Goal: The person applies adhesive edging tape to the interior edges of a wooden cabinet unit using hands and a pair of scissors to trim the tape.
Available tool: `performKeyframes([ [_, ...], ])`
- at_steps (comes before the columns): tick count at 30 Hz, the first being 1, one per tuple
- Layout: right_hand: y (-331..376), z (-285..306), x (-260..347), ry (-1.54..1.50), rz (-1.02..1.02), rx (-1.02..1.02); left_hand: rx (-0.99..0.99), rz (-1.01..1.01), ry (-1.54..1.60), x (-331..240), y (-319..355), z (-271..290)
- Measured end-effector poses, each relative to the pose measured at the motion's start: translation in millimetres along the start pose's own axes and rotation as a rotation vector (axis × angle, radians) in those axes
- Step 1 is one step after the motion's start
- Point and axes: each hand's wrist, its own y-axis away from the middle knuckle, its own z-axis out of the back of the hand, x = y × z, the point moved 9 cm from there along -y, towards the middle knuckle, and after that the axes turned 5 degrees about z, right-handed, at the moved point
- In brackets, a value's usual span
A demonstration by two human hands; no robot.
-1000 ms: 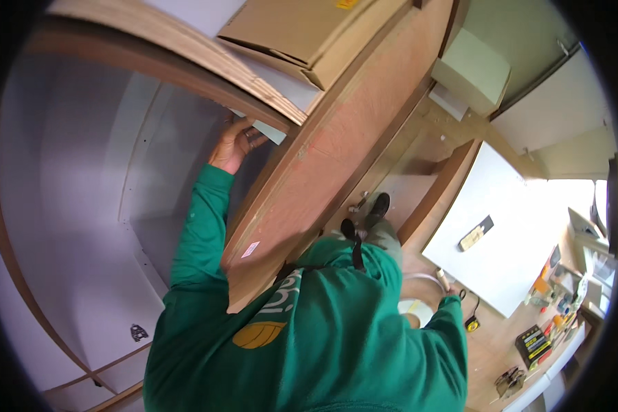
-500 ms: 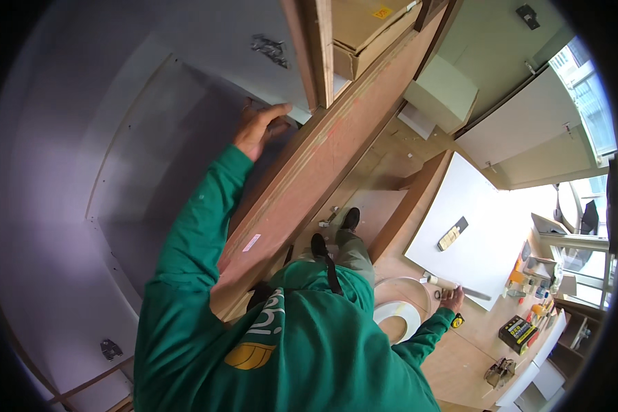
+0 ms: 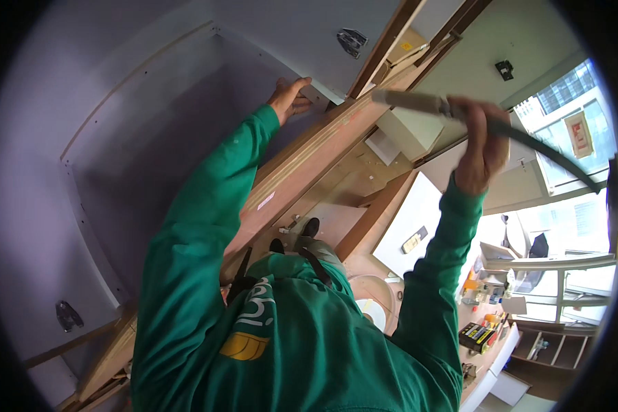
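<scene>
My left hand [image 3: 292, 99] reaches up in a green sleeve and grips the front edge of a white cabinet panel [image 3: 281, 41], where it meets a long brown wooden board [image 3: 309, 172]. My right hand [image 3: 481, 147] is raised to the right of that board and closed around a pale cylindrical tool [image 3: 412, 101]. The tool's tip points left toward the board's upper end, and a dark hose [image 3: 549, 154] trails from it to the right. The tool's working end is too small to make out.
The white cabinet interior [image 3: 151, 158] fills the left, with metal hinge plates [image 3: 352, 40] [image 3: 67, 316]. Below lie a white sheet [image 3: 412, 226], a round tape roll [image 3: 374, 309], a cluttered bench with small boxes [image 3: 481, 329] and shelving [image 3: 556, 347].
My right hand has come up from low by the bench, now holding the tool with its hose at board height. The view has swung; my left hand stays on the panel edge.
</scene>
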Motion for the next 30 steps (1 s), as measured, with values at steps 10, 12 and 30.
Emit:
performKeyframes([
  [10, 5, -153, -65, 0.372, 0.173, 0.369, -0.158, -0.067, -0.003, 14, -8, 12],
  [12, -4, -167, -54, 0.352, 0.191, 0.394, -0.170, -0.093, 0.036, 1, -3, 17],
  [30, -22, -245, -63, 0.465, 0.223, 0.409, -0.143, -0.090, -0.030, 17, -24, 19],
])
